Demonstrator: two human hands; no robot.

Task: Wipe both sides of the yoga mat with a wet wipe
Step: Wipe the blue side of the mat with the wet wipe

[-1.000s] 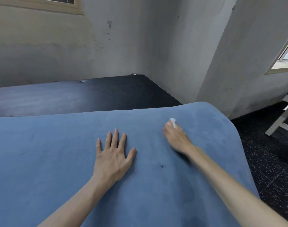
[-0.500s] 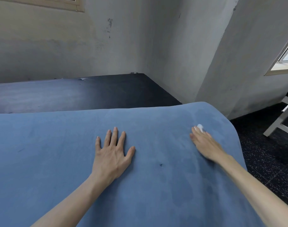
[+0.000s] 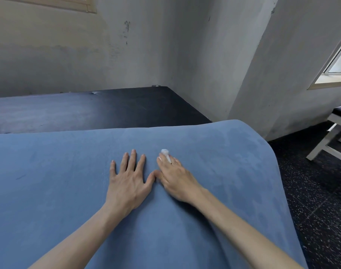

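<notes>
I see the blue yoga mat (image 3: 68,191) filling the lower two thirds of the frame, draped over a dark desk (image 3: 107,109) whose bare top shows above the mat's far edge; at the right of the frame the mat curves down toward the speckled floor (image 3: 311,200). My left hand (image 3: 127,181) lies flat on the mat at centre frame, fingers (image 3: 132,160) straight and slightly spread, the thumb out to the right. Just beside it, my right hand (image 3: 175,177) presses the mat with its fingers held close together, and the white wet wipe (image 3: 165,154) sits bunched under and between the fingertips, its end poking out past them. The left thumb tip and the right hand look to be touching or nearly so. Darker damp-looking patches mark the mat to the right of the hands. A white-framed bench (image 3: 334,136) stands at the right edge, below a window (image 3: 338,61).
</notes>
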